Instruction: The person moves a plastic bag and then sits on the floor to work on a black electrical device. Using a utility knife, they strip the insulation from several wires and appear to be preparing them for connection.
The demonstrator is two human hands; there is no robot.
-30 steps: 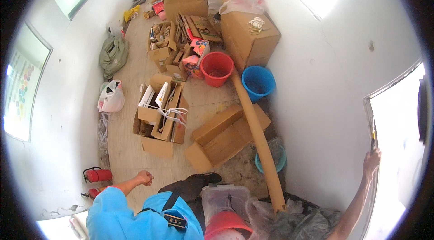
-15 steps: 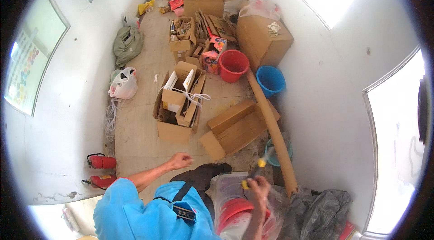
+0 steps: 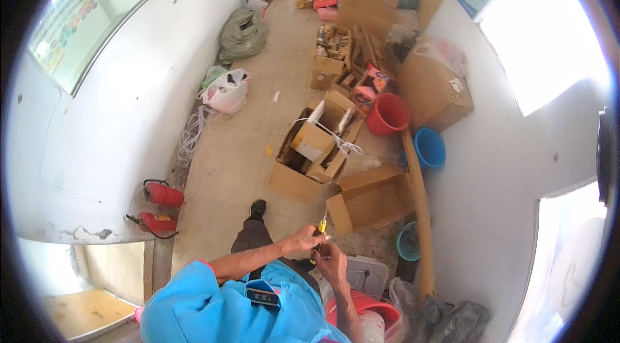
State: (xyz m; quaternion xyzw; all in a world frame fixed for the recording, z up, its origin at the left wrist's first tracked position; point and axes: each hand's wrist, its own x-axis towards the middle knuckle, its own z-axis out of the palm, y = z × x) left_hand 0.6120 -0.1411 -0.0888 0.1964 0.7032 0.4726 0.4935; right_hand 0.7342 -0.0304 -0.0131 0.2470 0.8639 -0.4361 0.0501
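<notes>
Both hands meet in front of my chest on a screwdriver (image 3: 323, 225) with a yellow and black handle. Its thin metal shaft points up and away from me. My left hand (image 3: 302, 239) is closed at the upper part of the handle, near the yellow collar. Lower down, my right hand (image 3: 333, 264) is closed round the handle's end. The fingers cover much of the handle. Ahead on the floor stands an open cardboard box (image 3: 294, 181) with cardboard pieces inside and white string (image 3: 345, 145) tied across it.
An open empty carton (image 3: 374, 197) and a long cardboard tube (image 3: 421, 214) lie to the right. Beyond are a red bucket (image 3: 390, 114) and a blue bucket (image 3: 429, 148). Fire extinguishers (image 3: 163, 194) stand by the left wall. A red basin (image 3: 381, 307) is beside me.
My right hand has brought the screwdriver leftward to my middle. My left hand has come over and closed on it. My view has turned left, and I have stepped forward with one foot.
</notes>
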